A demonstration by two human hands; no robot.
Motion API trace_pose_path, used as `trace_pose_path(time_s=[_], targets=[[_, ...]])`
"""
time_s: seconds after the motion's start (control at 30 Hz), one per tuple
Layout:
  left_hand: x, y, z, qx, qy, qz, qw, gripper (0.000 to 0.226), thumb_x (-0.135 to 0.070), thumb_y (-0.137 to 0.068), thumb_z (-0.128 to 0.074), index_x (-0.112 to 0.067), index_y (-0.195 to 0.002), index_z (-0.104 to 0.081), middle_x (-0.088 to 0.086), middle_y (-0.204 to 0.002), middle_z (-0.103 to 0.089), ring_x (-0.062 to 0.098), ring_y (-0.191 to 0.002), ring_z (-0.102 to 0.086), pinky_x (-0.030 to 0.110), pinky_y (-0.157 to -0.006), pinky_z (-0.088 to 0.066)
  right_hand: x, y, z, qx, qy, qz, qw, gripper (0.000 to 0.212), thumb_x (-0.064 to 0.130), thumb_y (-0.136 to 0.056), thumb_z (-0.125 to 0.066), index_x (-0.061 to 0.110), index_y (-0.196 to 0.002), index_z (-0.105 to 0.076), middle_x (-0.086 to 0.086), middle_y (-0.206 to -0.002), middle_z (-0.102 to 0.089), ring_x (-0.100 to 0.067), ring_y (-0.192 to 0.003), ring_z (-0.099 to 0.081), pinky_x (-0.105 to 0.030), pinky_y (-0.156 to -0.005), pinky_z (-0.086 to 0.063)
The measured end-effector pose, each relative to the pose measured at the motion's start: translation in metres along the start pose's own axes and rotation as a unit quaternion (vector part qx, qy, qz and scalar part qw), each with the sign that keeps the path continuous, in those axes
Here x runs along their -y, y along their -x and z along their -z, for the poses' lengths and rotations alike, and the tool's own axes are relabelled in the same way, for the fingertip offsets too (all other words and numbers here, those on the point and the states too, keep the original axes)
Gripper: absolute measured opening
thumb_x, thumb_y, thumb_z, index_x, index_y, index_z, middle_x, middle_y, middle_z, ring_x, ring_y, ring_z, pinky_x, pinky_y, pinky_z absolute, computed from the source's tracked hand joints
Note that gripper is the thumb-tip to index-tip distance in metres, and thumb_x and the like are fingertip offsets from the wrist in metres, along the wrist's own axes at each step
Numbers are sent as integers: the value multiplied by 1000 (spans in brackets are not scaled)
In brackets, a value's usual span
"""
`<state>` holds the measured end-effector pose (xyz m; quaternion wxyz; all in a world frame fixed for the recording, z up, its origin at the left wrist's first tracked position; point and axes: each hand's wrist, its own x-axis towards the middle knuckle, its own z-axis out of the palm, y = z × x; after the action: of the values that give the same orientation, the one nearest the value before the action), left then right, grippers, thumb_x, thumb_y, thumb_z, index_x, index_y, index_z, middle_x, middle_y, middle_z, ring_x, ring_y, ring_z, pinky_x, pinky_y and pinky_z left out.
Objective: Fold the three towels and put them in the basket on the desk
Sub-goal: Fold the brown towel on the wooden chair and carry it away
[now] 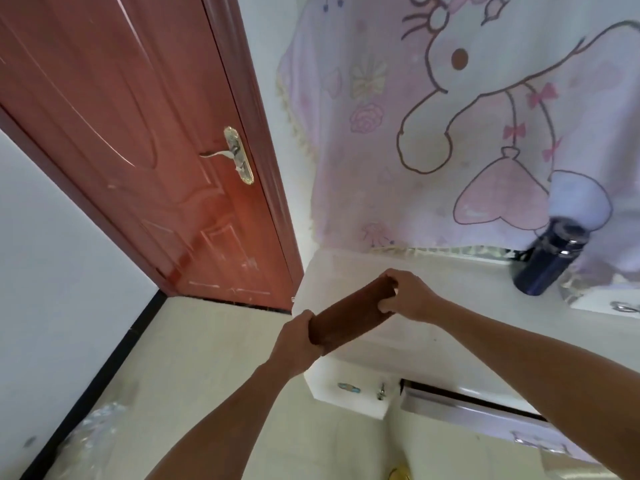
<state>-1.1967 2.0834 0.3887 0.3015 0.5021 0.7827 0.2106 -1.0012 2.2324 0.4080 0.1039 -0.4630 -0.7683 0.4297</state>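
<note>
- We are in a home, likely a bedroom.
- We see a red-brown panelled door with a brass handle.
- A pink cartoon curtain hangs over a white table.

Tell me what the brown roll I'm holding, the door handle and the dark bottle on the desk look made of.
Brown roll: seems soft cloth, likely a towel; matte, no shine, rounded soft edges.
Door handle: metal, polished gold-and-silver finish with bright glints.
Dark bottle: glossy navy, hard plastic or coated metal; highlights show, but blur hides which.
</note>
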Motion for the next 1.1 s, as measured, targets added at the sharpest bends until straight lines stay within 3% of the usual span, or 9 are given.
trace_pose_path(time_s=[0.17, 0.27, 0.4, 0.5, 0.6, 0.7, 0.77, 0.93, 1.1], targets=[[1, -55, -5, 9, 123, 114, 986, 37, -7, -61, -70, -12, -95, -55, 4, -85, -63, 21, -74, -59, 28, -56, -49, 6, -84, 10, 34, -106, -65, 992, 22, 5, -75, -68, 17, -92, -62, -8, -87, -65, -24, -81, -62, -38, -78, -54], [7, -87, -10, 1, 186, 168, 968, 43, -11, -64, -72, -13, -103, -54, 8, -95, -64, 23, -83, -62, 27, -61, -51, 4, -134, 1, 33, -136, -97, 985, 28, 7, -81, -63, 16, -107, -61, -11, -96, -64, -29, -88, -64, -43, -80, -57], [18, -116, -15, 64, 224, 215, 949, 46, -17, -70, -74, -10, -108, -48, 15, -101, -63, 27, -73, -64, 37, -68, -57, -6, -182, -23, 28, -110, -142, 983, 32, 7, -86, -60, 14, -117, -59, -13, -103, -62, -29, -91, -64, -39, -72, -58], [29, -135, -15, 109, 244, 247, 931, 44, -14, -77, -71, -7, -110, -43, 19, -107, -59, 24, -58, -62, 33, -62, -57, -12, -210, -45, 50, -67, -167, 982, 24, 4, -87, -57, 11, -110, -62, -14, -101, -62, -27, -86, -62, -39, -70, -59], [38, -152, -11, 143, 202, 251, 936, 43, -22, -81, -67, -11, -113, -41, 14, -109, -57, 26, -63, -67, 33, -61, -59, -22, -233, -60, 72, -29, -191, 978, 19, 3, -87, -55, 9, -103, -64, -16, -98, -63, -28, -87, -63, -38, -71, -60], [40, -157, -5, 134, -24, 140, 981, 38, -29, -86, -59, -15, -119, -45, 7, -111, -56, 26, -87, -65, 32, -73, -56, -31, -244, -72, 93, 11, -196, 976, 24, 2, -84, -55, 9, -104, -67, -16, -96, -66, -28, -85, -65, -36, -70, -59], [44, -160, -3, 105, -157, 41, 981, 28, -28, -93, -50, -17, -118, -48, 4, -111, -52, 23, -93, -61, 32, -80, -53, -35, -246, -81, 102, 56, -181, 977, 28, 4, -85, -55, 10, -110, -67, -13, -100, -67, -28, -90, -64, -33, -72, -54], [59, -174, -18, 196, -270, -132, 934, 26, -25, -99, -41, -15, -117, -55, 8, -120, -49, 24, -105, -49, 37, -89, -49, -41, -247, -98, 52, 167, -103, 979, 32, 23, -91, -55, 24, -123, -58, -6, -114, -66, -27, -100, -61, -34, -81, -49], [71, -184, -34, 278, -318, -171, 890, 35, -31, -100, -30, -11, -113, -55, 14, -118, -50, 32, -115, -41, 45, -88, -45, -32, -236, -88, -4, 342, 34, 939, 33, 34, -97, -48, 26, -129, -48, 0, -121, -56, -22, -109, -54, -38, -80, -50]])
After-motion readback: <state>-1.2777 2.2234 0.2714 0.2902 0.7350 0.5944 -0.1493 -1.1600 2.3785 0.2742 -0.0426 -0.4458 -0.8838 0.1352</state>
